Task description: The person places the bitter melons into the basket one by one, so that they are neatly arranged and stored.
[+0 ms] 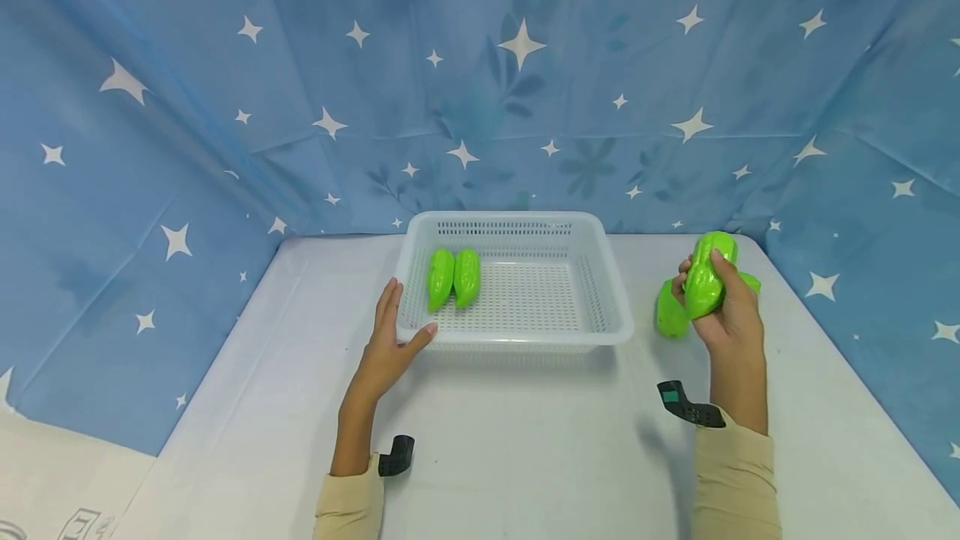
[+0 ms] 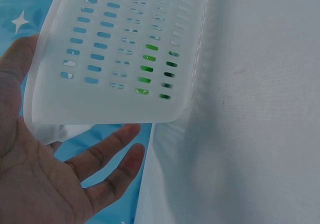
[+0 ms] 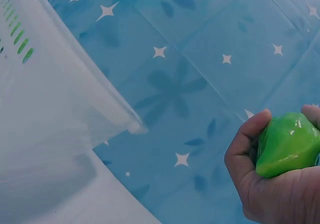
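A white perforated basket (image 1: 517,342) holds two long green vegetable-like pieces (image 1: 441,280) side by side at its left. My left hand (image 1: 384,361) rests on the basket's front-left corner, thumb by the front rim, fingers spread along the left side. In the left wrist view that hand (image 2: 42,181) lies against the basket's wall (image 2: 100,106), fingers extended. To the basket's right, my right hand (image 1: 733,323) grips a green piece (image 1: 705,277) above the table. In the right wrist view the fingers and thumb of that hand (image 3: 272,196) curl round the piece (image 3: 290,146).
Under and beside the right hand, more green pieces (image 1: 672,312) lie on the white table (image 1: 525,440), partly hidden. A blue curtain with white stars (image 1: 525,107) stands behind the table and along both sides. Black devices are strapped at both wrists.
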A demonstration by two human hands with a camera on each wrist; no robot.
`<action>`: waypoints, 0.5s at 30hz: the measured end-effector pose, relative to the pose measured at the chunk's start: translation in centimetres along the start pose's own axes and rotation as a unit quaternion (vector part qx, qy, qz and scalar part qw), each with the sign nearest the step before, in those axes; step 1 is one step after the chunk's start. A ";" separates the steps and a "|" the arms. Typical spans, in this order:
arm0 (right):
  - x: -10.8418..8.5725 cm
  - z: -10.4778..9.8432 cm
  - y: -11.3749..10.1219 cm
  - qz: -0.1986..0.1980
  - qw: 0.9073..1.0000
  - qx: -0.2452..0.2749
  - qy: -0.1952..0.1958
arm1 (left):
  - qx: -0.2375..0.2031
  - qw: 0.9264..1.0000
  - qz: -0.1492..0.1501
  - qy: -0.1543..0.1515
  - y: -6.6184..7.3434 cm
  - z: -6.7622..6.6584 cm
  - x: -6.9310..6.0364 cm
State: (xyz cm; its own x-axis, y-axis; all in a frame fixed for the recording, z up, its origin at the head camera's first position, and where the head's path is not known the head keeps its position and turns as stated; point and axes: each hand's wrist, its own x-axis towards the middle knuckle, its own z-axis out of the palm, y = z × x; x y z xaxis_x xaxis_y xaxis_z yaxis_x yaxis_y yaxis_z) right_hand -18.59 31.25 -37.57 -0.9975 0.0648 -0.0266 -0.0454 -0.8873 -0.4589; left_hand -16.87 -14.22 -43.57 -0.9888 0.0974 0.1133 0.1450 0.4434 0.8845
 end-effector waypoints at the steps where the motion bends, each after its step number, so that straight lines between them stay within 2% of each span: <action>1: 0.1 0.1 0.0 0.000 1.000 0.000 -0.001 | 0.000 1.000 0.000 0.000 0.0 0.0 0.0; 5: 0.3 0.3 0.0 0.012 1.000 -0.015 -0.025 | 0.000 1.000 0.000 0.000 0.1 0.0 0.0; 8: 0.5 0.4 0.0 0.035 0.998 -0.022 -0.041 | 0.002 1.000 0.000 -0.001 0.0 0.0 0.0; 13: 0.8 0.7 0.3 0.077 0.997 -0.004 -0.029 | 0.005 1.000 -0.002 0.000 0.0 0.0 -0.1; 15: 1.0 0.9 0.6 0.082 0.996 -0.017 -0.022 | 0.007 1.000 -0.002 0.000 0.0 0.0 -0.1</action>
State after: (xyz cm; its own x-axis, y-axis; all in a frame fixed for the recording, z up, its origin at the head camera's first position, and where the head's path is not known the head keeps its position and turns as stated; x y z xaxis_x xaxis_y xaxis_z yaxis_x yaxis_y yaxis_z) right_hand -19.62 30.33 -37.07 -0.9929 -0.1002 -0.0647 0.1190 -0.8688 -0.4807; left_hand -16.81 -14.24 -43.57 -0.9892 0.0967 0.1100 0.1423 0.4554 0.8788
